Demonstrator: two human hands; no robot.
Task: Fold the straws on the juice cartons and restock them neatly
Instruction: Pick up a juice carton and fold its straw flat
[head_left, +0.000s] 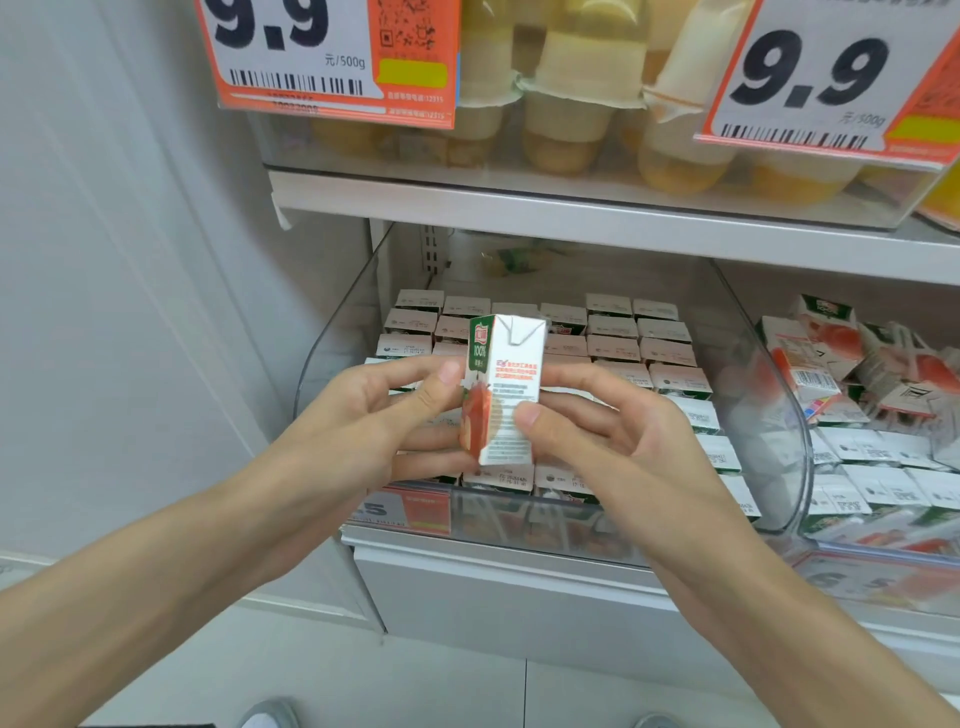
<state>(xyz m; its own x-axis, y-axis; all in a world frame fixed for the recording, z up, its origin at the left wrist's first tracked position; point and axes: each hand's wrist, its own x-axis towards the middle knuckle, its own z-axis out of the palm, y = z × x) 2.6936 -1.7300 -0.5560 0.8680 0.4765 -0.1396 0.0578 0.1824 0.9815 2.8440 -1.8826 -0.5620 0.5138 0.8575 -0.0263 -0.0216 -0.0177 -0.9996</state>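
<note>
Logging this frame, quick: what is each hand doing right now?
Left hand: holds the juice carton by its left side, thumb and fingers pinching it.
Right hand: holds the same carton, thumb on its white face.

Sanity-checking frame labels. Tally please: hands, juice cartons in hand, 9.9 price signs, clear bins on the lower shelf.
hands: 2 (left hand, right hand)
juice carton held in the fingers of both hands: 1
9.9 price signs: 2
clear bins stocked with cartons: 2
total: 7
</note>
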